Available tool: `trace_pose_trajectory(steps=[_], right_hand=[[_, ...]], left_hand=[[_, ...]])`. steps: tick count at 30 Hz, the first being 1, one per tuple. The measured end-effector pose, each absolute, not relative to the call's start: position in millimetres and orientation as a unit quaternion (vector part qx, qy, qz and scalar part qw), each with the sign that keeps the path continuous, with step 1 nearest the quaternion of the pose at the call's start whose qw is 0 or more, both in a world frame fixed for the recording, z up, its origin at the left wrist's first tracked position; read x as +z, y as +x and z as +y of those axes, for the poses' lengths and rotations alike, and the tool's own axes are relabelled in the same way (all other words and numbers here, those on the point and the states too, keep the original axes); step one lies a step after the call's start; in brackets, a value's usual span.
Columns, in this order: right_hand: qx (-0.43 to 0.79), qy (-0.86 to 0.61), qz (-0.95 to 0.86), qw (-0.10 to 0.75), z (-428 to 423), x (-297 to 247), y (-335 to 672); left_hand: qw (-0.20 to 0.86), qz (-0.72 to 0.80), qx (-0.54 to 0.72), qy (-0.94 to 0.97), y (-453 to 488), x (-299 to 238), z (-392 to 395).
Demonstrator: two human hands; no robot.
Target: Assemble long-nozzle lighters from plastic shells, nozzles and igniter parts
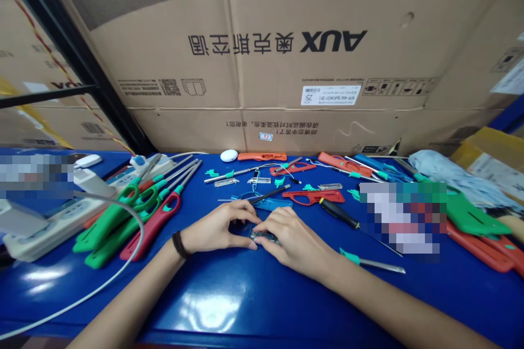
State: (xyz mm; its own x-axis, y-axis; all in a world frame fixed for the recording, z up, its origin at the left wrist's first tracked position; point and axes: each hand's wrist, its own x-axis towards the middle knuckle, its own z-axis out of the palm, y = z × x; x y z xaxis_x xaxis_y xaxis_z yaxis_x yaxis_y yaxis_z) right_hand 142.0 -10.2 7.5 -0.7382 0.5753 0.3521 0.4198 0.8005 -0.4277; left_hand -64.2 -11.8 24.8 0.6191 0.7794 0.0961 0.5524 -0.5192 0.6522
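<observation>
In the middle of the blue table, my right hand (290,237) pinches a small clear plastic fuel tank (266,236), like those of the lighters lying around. The thumb and fingertips of my left hand (223,229) close on its left end; fingers partly hide it. Just beyond my hands lie a blue lighter shell half (274,204) and a dark thin rod (270,194). Farther back are red lighter shells (315,197), more clear tanks (329,186) and a teal trigger (279,182). A black and yellow screwdriver (339,214) rests to the right of my right hand.
Assembled green and red lighters (153,223) lie at left beside a white power strip (53,229) and a looping white cable (141,229). A metal lighter tube (380,266) sits at right. More green lighter bodies (470,212) lie beyond. A large cardboard box (262,71) stands behind.
</observation>
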Motion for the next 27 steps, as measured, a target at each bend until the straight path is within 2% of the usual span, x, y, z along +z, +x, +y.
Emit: trace_pose_trajectory(steps=[11,16,22,25,27], right_hand=[[0.107,-0.26,-0.937,0.205,-14,10,142],[0.135,-0.248,-0.94,0.192,-17,13,145],[0.208,-0.246,-0.918,0.231,-10,26,155],[0.186,-0.285,-0.904,0.261,-1,35,166],[0.178,-0.302,-0.903,0.247,4,38,173]], left_hand=[[0.296,0.386,0.197,0.851,-65,23,-12],[0.303,0.383,0.199,0.85,-66,21,-11],[0.308,0.39,0.199,0.844,-67,19,-11],[0.307,0.395,0.196,0.844,-68,20,-11],[0.305,0.395,0.19,0.846,-69,21,-10]])
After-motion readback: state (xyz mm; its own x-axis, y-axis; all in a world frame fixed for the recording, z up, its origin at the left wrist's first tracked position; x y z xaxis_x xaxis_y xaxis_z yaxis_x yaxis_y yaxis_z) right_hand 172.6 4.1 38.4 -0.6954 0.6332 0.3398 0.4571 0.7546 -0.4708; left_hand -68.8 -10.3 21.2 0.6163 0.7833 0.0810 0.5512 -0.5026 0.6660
